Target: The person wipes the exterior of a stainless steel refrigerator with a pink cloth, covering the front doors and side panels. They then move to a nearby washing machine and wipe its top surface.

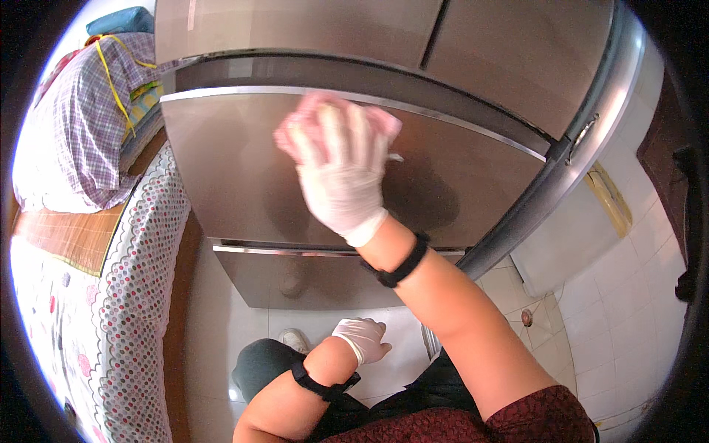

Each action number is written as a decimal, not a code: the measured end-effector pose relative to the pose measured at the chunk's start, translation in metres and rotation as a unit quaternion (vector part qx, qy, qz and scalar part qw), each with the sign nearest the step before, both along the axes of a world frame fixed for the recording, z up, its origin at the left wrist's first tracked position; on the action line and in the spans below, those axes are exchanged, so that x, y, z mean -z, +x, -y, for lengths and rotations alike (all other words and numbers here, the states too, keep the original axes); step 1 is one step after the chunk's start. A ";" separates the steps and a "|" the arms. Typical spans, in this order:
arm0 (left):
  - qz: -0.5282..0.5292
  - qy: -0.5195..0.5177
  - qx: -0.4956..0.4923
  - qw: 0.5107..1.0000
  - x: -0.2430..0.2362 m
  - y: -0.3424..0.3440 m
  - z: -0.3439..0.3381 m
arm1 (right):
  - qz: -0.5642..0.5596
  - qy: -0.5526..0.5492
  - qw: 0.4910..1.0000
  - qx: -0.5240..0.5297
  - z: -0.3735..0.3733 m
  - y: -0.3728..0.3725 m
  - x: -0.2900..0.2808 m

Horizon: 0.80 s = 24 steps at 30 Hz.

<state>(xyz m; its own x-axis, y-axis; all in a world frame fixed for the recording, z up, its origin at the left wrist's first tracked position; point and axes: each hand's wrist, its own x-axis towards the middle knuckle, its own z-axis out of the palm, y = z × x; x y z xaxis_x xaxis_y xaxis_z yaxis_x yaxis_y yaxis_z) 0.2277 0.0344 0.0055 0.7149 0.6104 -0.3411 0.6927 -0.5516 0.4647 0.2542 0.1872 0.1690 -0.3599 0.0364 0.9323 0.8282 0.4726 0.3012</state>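
My right hand [343,173], in a thin white glove, presses a pink cloth [384,122] flat against the brown glossy drawer front [229,155] of a refrigerator. Its fingers spread over the cloth, just under the drawer's silver top edge, and are slightly blurred. My left hand [362,340], gloved as well, hangs low by my knee with its fingers curled in. Nothing shows in it, and it touches neither the refrigerator nor the cloth. Each wrist wears a black band.
Left of the refrigerator stands a bed with a dotted cover [140,295], a woven mat [74,229] and a checked cloth bundle [74,125]. A lower drawer [317,277] juts out near the tiled floor. At the right are a white panel [561,251] and a tiled wall [605,325].
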 end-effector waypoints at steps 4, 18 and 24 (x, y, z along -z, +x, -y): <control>0.034 0.005 -0.011 0.999 0.006 -0.005 -0.005 | 0.054 0.033 0.991 -0.114 -0.021 -0.112 -0.011; -0.008 -0.024 -0.029 0.999 0.018 0.008 -0.023 | 0.160 0.009 0.973 -0.166 -0.012 -0.042 -0.004; -0.049 -0.042 -0.016 0.998 0.000 0.009 -0.017 | 0.183 -0.090 0.978 0.047 0.021 0.173 0.028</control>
